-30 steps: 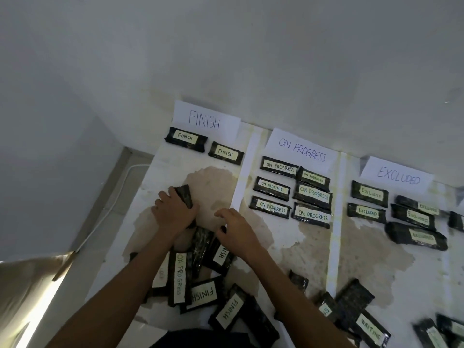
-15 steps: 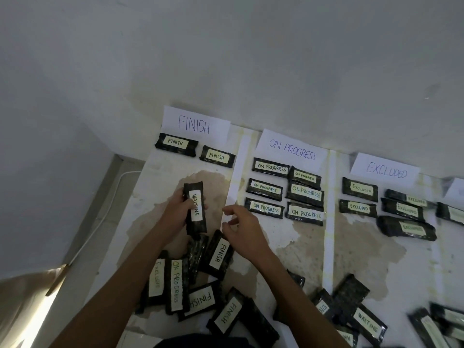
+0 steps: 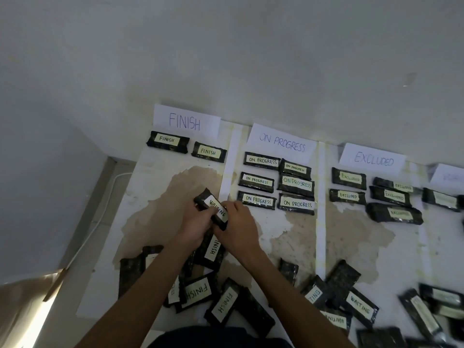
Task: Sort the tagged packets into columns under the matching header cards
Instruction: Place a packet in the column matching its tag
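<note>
Both hands on same packet. Left hand wraps it from left, fingers curled round near end; right hand pinches right edge, thumb on top. WAITING packet held just above floor, over stained patch in FINISH column, label up. Long axis runs diagonal, far end pointing up-left toward FINISH card. Bare floor ahead below two FINISH packets. White divider strip just right of hands, ON PROGRESS packets past it. Unsorted pile crowds near side under forearms.
</note>
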`<state>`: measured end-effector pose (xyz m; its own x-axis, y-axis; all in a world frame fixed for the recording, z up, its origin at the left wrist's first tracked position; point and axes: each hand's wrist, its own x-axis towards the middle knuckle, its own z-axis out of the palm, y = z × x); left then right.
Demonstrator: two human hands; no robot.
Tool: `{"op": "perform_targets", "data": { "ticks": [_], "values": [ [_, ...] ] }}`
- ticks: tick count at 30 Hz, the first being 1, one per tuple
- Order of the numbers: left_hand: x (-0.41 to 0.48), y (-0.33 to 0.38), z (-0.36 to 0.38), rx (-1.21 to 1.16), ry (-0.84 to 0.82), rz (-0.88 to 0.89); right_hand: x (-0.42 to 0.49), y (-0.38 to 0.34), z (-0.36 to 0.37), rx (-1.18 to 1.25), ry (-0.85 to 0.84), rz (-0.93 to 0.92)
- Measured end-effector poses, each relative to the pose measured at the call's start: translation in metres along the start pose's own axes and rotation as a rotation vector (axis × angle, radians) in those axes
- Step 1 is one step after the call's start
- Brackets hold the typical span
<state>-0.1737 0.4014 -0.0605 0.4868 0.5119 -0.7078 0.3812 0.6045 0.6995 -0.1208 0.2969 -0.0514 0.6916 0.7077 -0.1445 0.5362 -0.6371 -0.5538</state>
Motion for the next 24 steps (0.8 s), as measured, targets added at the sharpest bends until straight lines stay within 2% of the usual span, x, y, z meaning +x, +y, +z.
{"op": "perform_targets", "data": {
  "ticks": [5,12,18,24],
  "values": [
    [-0.016,-0.003,0.013,0.030,-0.048,0.017,-0.019,0.030,-0.018,0.001,-0.027,-0.077],
    [-0.048,-0.016,0.051,0.257,-0.214,0.086,-0.062,0.077,-0.050,0.009,0.015,-0.074],
    [-0.075,-0.040,0.115,0.733,-0.259,0.378,-0.108,0.139,-0.096,-0.099,0.063,0.053],
    [-0.092,-0.060,0.198,0.933,-0.450,0.600,-0.158,0.225,-0.162,-0.127,0.099,0.170]
  ]
}}
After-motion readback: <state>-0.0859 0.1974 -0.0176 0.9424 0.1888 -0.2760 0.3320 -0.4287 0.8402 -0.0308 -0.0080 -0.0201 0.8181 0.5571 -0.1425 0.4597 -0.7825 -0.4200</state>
